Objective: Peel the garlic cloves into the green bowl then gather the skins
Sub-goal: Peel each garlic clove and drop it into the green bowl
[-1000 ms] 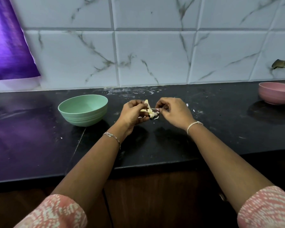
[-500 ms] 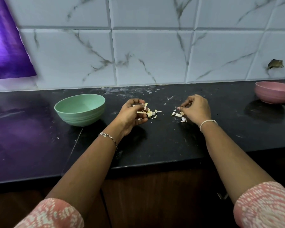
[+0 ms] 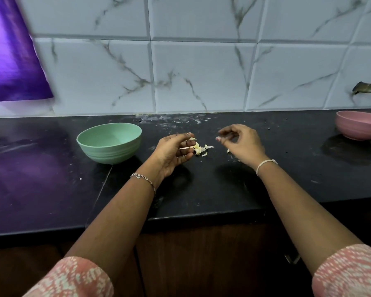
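The black counter bears the green bowl, left of both hands. The left hand curls its fingers round the garlic. The right hand hovers near, loosely curled, and I cannot tell whether it pinches anything. Skins lie between them.

soft, even indoor light falls on the black counter. the green bowl casts a faint shadow to its right; darker shadows pool under the left hand and right hand, further right of the bowl. up and left of the bowl a purple sheet is smeared by blur and mirrors as a violet sheen on the counter. tile lines above the bowl bow from wide-angle distortion. the cabinets below the bowl sink into gloom.
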Demonstrator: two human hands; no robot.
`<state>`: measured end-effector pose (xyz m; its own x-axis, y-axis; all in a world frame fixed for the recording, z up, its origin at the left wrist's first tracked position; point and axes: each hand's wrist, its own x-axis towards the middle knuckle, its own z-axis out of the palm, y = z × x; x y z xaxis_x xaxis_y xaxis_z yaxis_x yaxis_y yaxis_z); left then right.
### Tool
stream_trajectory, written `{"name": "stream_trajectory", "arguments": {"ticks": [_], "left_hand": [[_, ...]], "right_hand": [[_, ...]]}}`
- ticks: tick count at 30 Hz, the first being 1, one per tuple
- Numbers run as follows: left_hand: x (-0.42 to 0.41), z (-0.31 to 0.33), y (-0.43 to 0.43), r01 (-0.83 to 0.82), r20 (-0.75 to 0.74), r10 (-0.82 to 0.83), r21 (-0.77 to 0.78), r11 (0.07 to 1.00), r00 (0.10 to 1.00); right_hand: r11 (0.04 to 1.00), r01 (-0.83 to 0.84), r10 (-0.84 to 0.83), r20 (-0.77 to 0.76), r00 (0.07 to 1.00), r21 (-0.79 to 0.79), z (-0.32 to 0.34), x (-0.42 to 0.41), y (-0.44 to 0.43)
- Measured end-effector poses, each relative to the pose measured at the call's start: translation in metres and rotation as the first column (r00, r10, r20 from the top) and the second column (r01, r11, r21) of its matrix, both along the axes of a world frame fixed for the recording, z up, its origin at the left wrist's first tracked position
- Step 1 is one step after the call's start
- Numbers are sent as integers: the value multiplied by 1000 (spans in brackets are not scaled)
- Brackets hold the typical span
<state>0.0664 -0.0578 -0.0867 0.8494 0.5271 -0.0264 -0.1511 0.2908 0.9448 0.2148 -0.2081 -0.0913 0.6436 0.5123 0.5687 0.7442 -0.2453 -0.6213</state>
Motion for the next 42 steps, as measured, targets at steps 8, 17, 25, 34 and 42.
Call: {"name": "stream_trajectory", "arguments": {"ticks": [8, 17, 25, 34, 42], "left_hand": [[-2, -2, 1, -57, 63, 55, 18, 998, 996], [2, -7, 3, -188, 81, 174, 208, 960, 981], [-1, -4, 5, -3, 46, -8, 223, 975, 999], [-1, -5, 9, -123, 107, 100, 242, 962, 989], [3, -8, 9, -157, 62, 146, 228, 961, 987]], "right_hand": [[947, -318, 321, -128, 938, 46, 2, -32, 47], [928, -334, 372, -429, 823, 164, 5, -43, 52], [873, -367, 487, -626, 609, 322, 3, -43, 47], [870, -373, 492, -624, 607, 322, 2, -39, 48], [983, -185, 182, -154, 971, -6, -7, -43, 61]]}}
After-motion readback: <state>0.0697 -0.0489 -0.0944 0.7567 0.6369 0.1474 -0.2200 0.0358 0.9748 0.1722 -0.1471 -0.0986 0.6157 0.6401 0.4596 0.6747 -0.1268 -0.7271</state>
